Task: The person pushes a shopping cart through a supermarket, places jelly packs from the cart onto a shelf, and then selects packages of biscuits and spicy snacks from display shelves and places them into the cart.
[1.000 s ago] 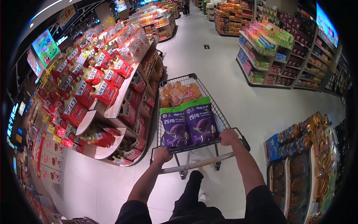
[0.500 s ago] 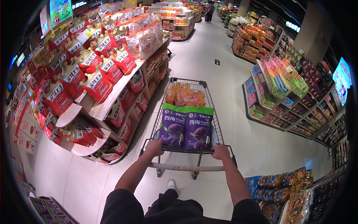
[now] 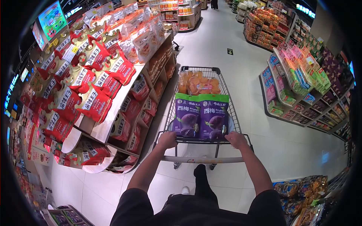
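Note:
My left hand (image 3: 167, 140) is closed around the rear top bar of a shopping cart (image 3: 231, 98), at its left side. At the right side of the same bar, my right hand (image 3: 236, 140) is closed too. A grey push handle (image 3: 211, 160) runs below both hands, nearer my body. Two purple prune bags with green tops, a left bag (image 3: 186, 116) and a right bag (image 3: 213, 117), stand upright side by side at the rear of the cart. Beyond them lie clear packs of orange jelly-like cups (image 3: 203, 86).
Close on the left, a wooden shelf (image 3: 122, 84) carries red snack bags (image 3: 94, 102) and white-orange bags (image 3: 146, 44). A tiered snack display (image 3: 298, 81) stands to the right. Packaged goods (image 3: 305, 192) sit at lower right. Pale tiled floor (image 3: 218, 37) runs ahead, with a person far off.
The cart and I have moved forward along the aisle, and the shelves have shifted in view. My legs have changed position in stride. Both hands keep their grip on the cart.

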`<state>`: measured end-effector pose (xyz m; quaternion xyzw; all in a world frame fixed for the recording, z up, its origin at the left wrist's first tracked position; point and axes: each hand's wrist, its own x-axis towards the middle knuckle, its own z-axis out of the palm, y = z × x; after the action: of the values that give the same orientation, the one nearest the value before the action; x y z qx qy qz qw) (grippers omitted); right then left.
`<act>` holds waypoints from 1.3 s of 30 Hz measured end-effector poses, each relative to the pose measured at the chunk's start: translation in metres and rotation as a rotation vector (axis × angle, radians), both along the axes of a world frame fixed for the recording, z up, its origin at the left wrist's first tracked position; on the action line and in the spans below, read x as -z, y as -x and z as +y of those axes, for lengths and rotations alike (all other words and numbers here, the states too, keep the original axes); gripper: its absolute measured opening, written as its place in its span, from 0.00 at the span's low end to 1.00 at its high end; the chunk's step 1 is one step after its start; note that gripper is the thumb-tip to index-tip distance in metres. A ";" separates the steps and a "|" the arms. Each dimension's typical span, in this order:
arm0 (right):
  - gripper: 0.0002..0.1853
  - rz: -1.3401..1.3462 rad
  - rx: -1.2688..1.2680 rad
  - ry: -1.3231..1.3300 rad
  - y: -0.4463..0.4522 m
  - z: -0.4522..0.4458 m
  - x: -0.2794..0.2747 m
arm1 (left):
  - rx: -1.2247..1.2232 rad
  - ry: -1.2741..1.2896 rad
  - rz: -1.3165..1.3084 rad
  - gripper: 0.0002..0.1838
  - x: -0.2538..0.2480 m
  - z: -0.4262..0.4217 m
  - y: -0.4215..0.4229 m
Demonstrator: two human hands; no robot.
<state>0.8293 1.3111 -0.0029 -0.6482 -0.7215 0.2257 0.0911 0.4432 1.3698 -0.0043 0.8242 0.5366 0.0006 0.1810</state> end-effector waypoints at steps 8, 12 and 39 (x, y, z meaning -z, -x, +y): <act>0.25 -0.169 -0.086 -0.066 -0.090 0.141 0.023 | 0.066 0.075 0.019 0.34 0.013 0.089 -0.069; 0.16 -0.661 -0.040 -0.379 -0.146 0.213 0.010 | -0.021 0.234 0.056 0.38 -0.006 0.100 -0.153; 0.18 -0.291 0.120 0.287 -0.001 0.583 0.094 | -0.056 -0.018 -0.228 0.31 0.078 0.596 -0.101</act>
<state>0.8306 1.8942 -0.0970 -0.7222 -0.6474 0.2243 -0.0941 0.5437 1.9659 -0.0821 0.8051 0.5353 0.1041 0.2334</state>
